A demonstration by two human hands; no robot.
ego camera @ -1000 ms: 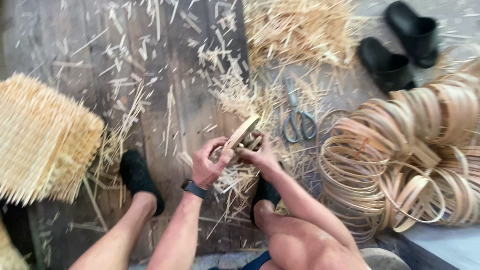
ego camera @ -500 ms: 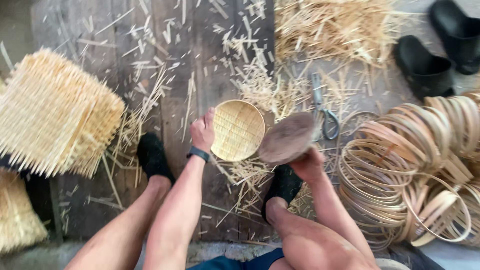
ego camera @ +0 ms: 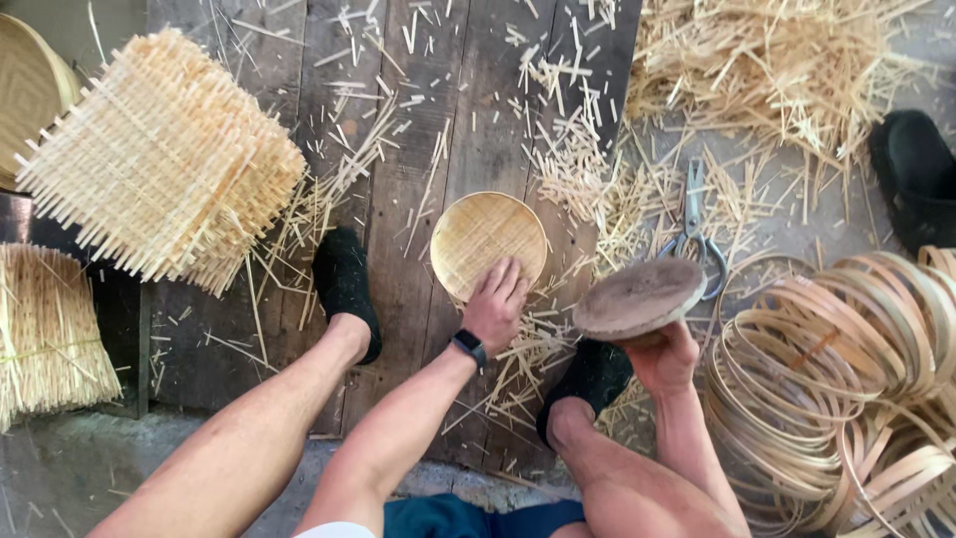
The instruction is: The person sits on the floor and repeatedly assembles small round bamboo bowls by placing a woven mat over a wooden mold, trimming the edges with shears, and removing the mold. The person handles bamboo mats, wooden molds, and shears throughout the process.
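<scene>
The black sandal [ego camera: 914, 189] and bamboo hoops [ego camera: 846, 379] are cut off by the right edge.

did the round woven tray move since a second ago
Yes. The round woven tray was held up on edge between both hands near the scissors; it now lies flat on the plank floor, left of them, under the left hand.

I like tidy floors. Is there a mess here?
Yes: short pale bamboo offcuts lie scattered over the dark wooden floorboards, and grey metal scissors lie loose among them. The round woven bamboo tray looks undamaged.
</scene>
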